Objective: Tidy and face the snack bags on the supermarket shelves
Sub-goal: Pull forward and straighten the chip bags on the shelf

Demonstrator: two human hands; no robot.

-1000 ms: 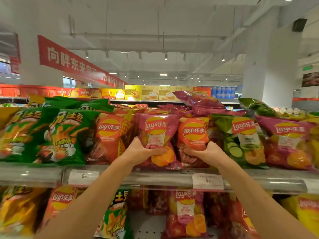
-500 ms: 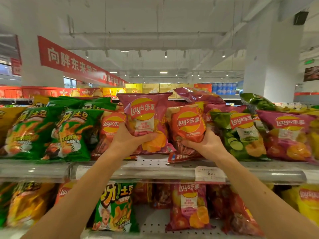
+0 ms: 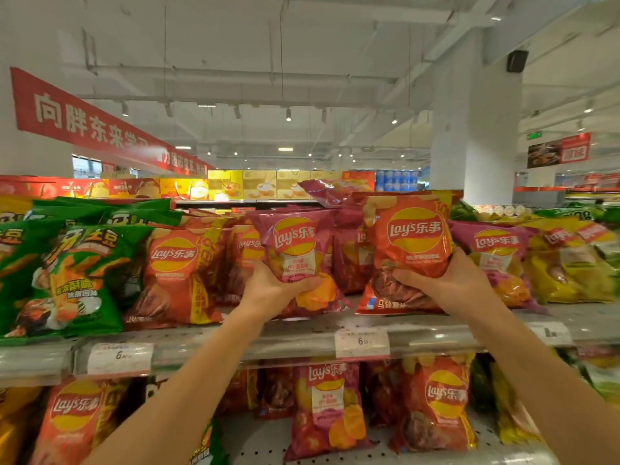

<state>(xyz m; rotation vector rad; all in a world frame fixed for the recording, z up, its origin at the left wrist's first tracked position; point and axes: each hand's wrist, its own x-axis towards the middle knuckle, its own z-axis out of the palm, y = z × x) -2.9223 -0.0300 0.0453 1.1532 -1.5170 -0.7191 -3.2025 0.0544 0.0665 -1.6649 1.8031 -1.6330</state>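
Observation:
My left hand [image 3: 271, 290] grips the lower part of a pink Lay's bag [image 3: 295, 250], held upright and facing me just above the top shelf [image 3: 295, 333]. My right hand [image 3: 446, 280] grips the bottom of an orange-red Lay's bag [image 3: 411, 239], also upright and lifted a little higher, to the right of the pink one. Both bags sit in front of other Lay's bags standing on the shelf. My fingers cover the bags' lower fronts.
Green snack bags [image 3: 67, 276] fill the shelf's left end, an orange Lay's bag [image 3: 174, 273] beside them. Pink [image 3: 496, 260] and yellow bags [image 3: 570, 266] stand at the right. Price tags [image 3: 362, 342] line the shelf edge. More bags [image 3: 328, 407] stand on the lower shelf. A white pillar [image 3: 476, 129] rises behind.
Both hands have lifted their bags off the shelf front. The orange-red bag in my right hand has moved up and to the right, apart from the pink one.

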